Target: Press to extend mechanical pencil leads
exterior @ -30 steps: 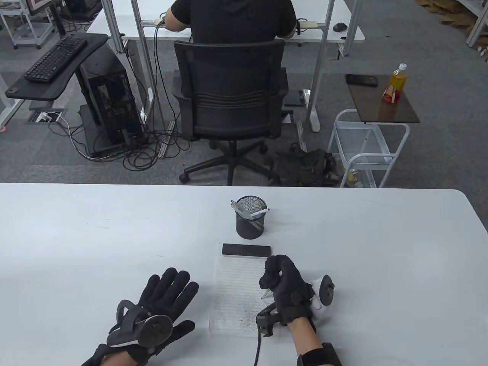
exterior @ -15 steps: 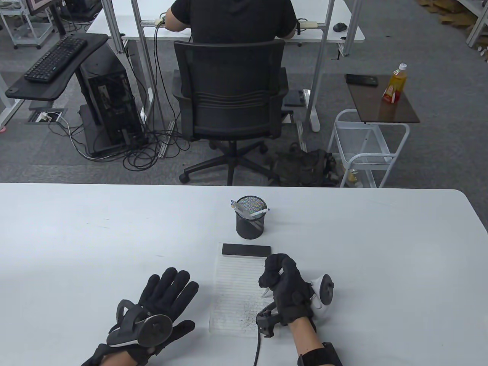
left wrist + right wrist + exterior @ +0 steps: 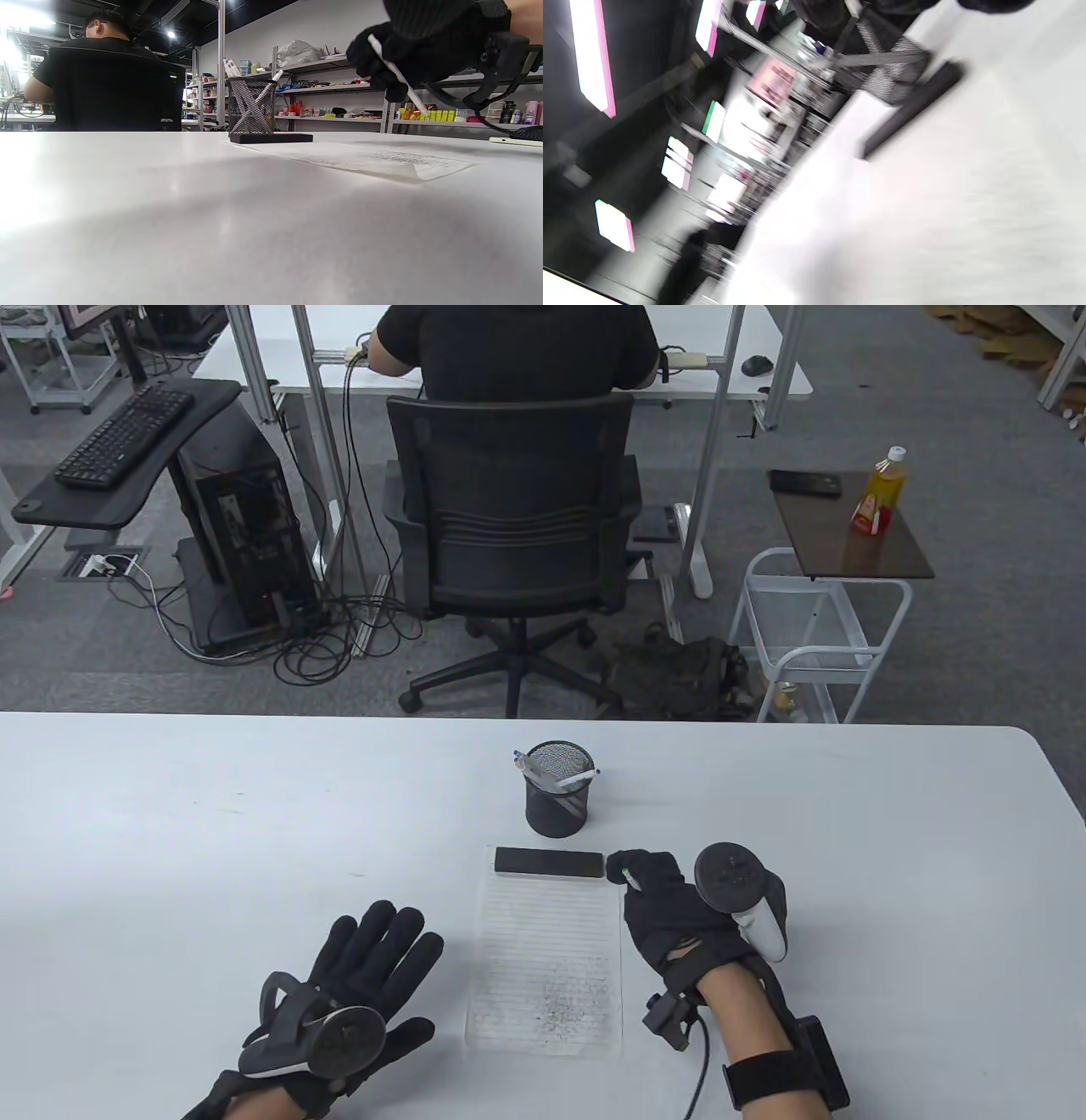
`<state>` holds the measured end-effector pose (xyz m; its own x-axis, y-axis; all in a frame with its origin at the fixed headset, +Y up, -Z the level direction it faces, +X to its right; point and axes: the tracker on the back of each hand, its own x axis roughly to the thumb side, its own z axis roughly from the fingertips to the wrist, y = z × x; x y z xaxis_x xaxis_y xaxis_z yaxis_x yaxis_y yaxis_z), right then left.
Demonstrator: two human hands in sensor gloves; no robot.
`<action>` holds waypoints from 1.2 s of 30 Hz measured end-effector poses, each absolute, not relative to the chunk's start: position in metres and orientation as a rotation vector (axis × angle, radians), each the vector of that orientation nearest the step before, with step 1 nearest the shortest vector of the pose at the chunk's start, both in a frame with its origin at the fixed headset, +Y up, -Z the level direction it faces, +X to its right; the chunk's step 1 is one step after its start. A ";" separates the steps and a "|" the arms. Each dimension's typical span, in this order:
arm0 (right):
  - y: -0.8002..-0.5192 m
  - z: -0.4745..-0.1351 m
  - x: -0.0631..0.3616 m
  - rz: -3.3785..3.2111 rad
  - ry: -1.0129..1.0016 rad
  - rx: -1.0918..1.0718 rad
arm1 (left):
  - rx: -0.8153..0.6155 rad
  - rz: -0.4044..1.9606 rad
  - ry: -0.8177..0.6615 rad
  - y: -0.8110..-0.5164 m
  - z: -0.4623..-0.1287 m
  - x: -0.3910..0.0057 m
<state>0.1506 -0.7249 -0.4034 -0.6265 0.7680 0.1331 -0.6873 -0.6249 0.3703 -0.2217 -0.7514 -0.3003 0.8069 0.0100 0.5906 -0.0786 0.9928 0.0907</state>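
While gripping the slim white mechanical pencil (image 3: 629, 877) in curled fingers, raised off the white rectangular table (image 3: 848, 848) beside the right edge of the lined white paper sheet (image 3: 547, 950), at about 3 o'clock from that sheet's upper half: the black-gloved right hand (image 3: 670, 903), knuckles up, white-and-black tracker (image 3: 742, 891) strapped to its back. Running slantwise through the closed fingers in the left wrist view, that pencil (image 3: 396, 74), one end poking out above the fist toward 11 o'clock and the other pointing down toward 5 o'clock, clear of the paper. Lying flat on the table at about 9 o'clock from the paper's lower half, palm down, fingers spread wide and holding nothing: the black-gloved left hand (image 3: 361, 976). Weighing down the sheet's top edge, the flat black rectangular bar (image 3: 549, 863); grey scribble marks showing across the sheet's lower part. Standing just beyond that bar at 12 o'clock, the black wire-mesh pen cup (image 3: 557, 789), with more white pens leaning inside. Too blurred to read for finger detail, the right wrist view, showing only the dark bar (image 3: 912, 110) and mesh cup (image 3: 891, 76).
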 end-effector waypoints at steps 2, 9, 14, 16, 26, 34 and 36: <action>-0.730 -0.406 0.151 2.394 0.436 0.352 | 0.115 0.050 -0.631 -0.751 -0.300 -0.222; -0.756 -0.419 0.149 2.704 0.470 0.380 | 0.116 0.051 -0.628 -0.751 -0.300 -0.222; -0.765 -0.422 0.137 2.992 0.467 0.543 | 0.112 0.047 -0.630 -0.751 -0.300 -0.221; -0.767 -0.423 0.135 3.025 0.475 0.554 | 0.113 0.050 -0.631 -0.751 -0.301 -0.221; -0.767 -0.426 0.128 3.103 0.369 0.635 | 0.110 0.052 -0.626 -0.752 -0.301 -0.222; -0.767 -0.422 0.125 3.125 0.273 0.716 | 0.111 0.050 -0.618 -0.751 -0.302 -0.224; -0.767 -0.421 0.126 3.130 0.246 0.752 | 0.104 0.046 -0.615 -0.753 -0.302 -0.224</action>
